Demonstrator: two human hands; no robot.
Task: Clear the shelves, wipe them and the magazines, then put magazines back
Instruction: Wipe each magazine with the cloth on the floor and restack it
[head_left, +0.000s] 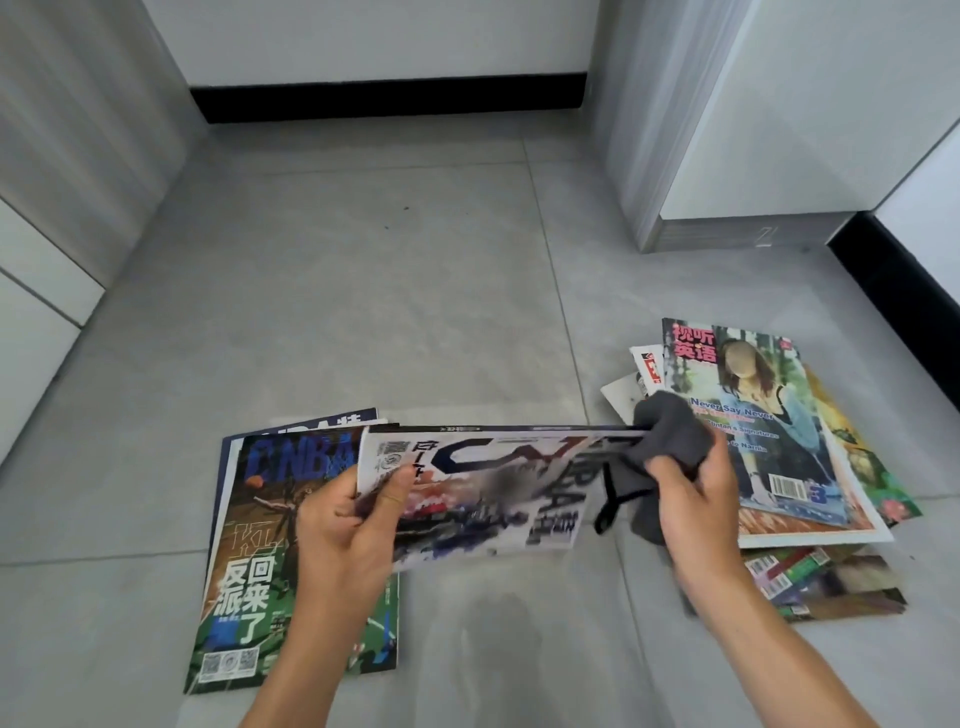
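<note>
My left hand (343, 525) grips the left edge of a white NBA magazine (488, 488), thumb on its cover, and holds it tilted above the grey floor. My right hand (696, 493) grips a dark grey cloth (670, 441) bunched against the magazine's upper right corner. Under my left hand a small stack of NBA magazines (249, 577) lies on the floor, a green cover on top. To the right sits a messier pile of magazines (779, 452), topped by one showing a person in a blue jacket.
The grey tiled floor (363, 291) stretches ahead to a white wall with a black skirting board (389, 104). A silver-edged white panel (727, 156) stands at the back right, and pale cabinet fronts (47, 260) run along the left.
</note>
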